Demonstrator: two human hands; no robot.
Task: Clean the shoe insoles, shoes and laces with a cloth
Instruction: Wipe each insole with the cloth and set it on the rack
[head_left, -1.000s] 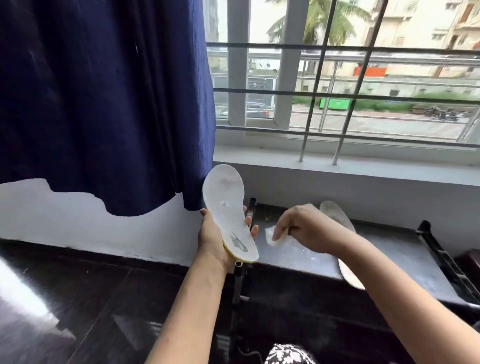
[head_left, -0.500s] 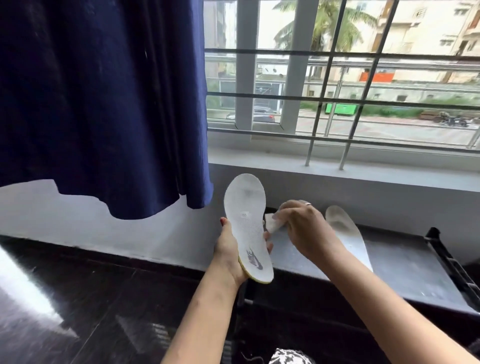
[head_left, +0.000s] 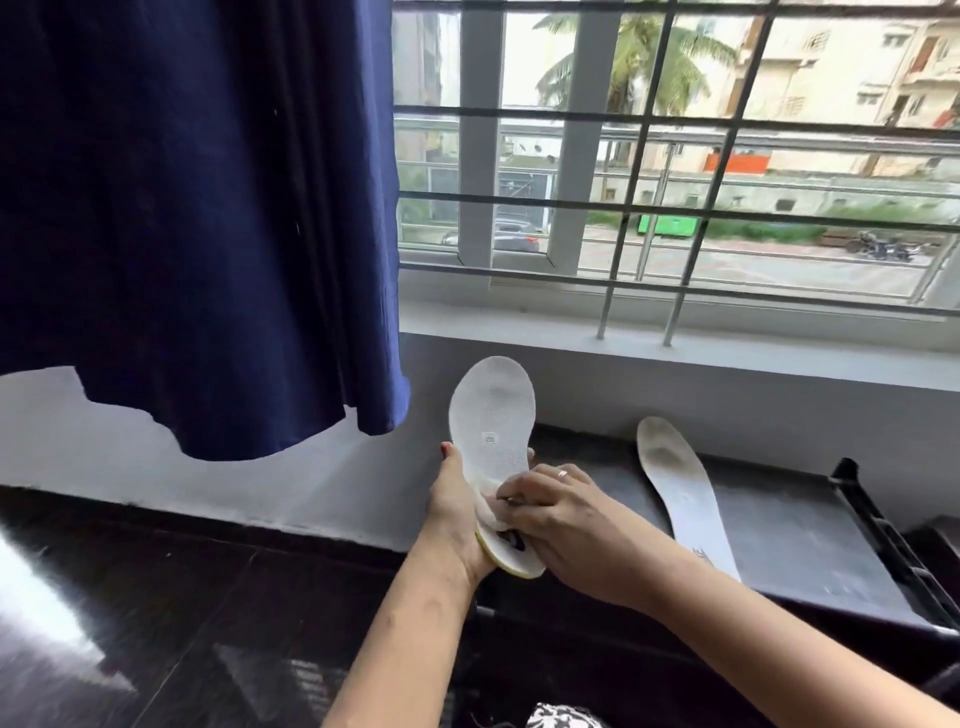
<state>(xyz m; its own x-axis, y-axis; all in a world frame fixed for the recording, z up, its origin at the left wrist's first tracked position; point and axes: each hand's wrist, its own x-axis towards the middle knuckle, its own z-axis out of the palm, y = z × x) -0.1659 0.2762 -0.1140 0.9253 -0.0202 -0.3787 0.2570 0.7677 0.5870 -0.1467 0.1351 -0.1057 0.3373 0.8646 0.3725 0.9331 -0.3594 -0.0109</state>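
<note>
My left hand (head_left: 457, 514) grips a white insole (head_left: 491, 415) by its heel end, toe pointing up, top face toward me. My right hand (head_left: 558, 519) presses a small white cloth (head_left: 488, 496) against the lower part of that insole, just above the dark logo at the heel. A second white insole (head_left: 680, 488) lies flat on the dark shelf top (head_left: 795, 535) to the right, untouched. No shoes or laces are in view.
A dark blue curtain (head_left: 197, 208) hangs at upper left. A barred window (head_left: 675, 156) and its pale sill (head_left: 675, 358) run behind the shelf. The black rack frame (head_left: 893, 540) rises at the right; glossy dark floor lies at lower left.
My right hand has moved left with the cloth from beside the insole onto its lower face. The held insole has shifted slightly right and stands more upright.
</note>
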